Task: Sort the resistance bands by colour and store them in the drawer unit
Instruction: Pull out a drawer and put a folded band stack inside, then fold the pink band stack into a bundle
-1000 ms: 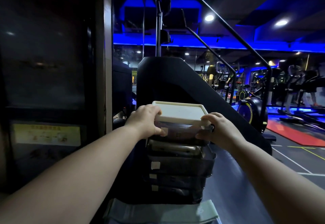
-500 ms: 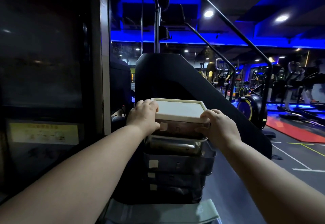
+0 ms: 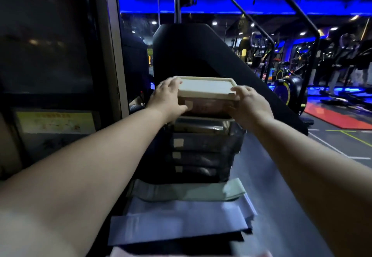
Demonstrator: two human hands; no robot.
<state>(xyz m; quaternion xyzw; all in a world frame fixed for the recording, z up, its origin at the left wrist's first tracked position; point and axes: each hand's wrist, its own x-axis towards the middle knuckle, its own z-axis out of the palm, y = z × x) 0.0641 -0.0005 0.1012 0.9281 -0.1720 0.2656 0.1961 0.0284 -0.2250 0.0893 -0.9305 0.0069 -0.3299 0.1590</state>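
Head view. In front of the drawer unit (image 3: pixel 201 156) lie flat resistance bands in an overlapping pile. Each has its long axis running left to right, parallel to the unit's front. Nearest the camera is a dark band (image 3: pixel 175 244), then a lavender band (image 3: pixel 181 222), then a green band (image 3: pixel 187 191) whose far edge reaches the unit's base. The unit stands upright, its dark translucent drawer fronts (each with a pale label at the left) facing the camera. The second drawer (image 3: pixel 203 142) from the top projects forward of the others. Left hand (image 3: pixel 167 99) — fingers curled over the left edge of the white top (image 3: pixel 205 86), thumb against the top drawer's front. Right hand (image 3: pixel 249 103) — fingers curled over the top's right front corner. Behind the unit rises a black machine (image 3: pixel 191 51).
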